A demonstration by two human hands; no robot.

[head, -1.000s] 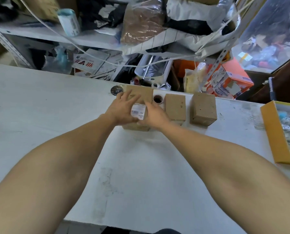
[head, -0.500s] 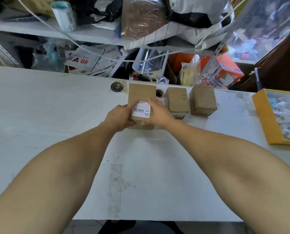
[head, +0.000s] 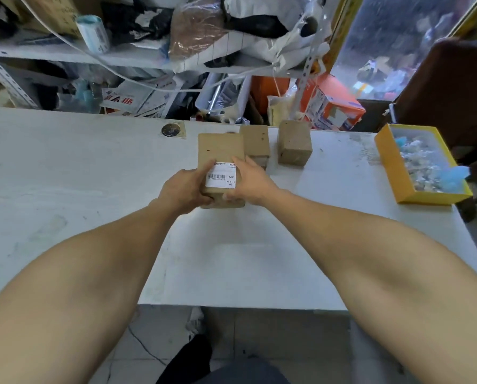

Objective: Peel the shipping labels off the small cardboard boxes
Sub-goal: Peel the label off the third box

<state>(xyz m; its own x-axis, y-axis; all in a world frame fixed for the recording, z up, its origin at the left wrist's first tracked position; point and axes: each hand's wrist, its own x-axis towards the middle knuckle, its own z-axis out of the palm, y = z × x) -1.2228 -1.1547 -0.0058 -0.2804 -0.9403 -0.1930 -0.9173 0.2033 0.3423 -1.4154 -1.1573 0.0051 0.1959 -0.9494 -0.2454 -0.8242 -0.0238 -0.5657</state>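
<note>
Both hands grasp one cardboard box (head: pixel 220 151): the left hand (head: pixel 183 191) wraps its near left edge, the right hand (head: pixel 249 181) clasps its right side, thumb at the top right corner of the white shipping label (head: pixel 221 175). The label lies flat on the box's top face, between the two hands. Just beyond the right hand, two more small boxes (head: pixel 255 141) (head: pixel 295 142) sit on the white surface (head: pixel 65 189). Well to the right stands a yellow tray (head: pixel 389 173) of scraps.
</note>
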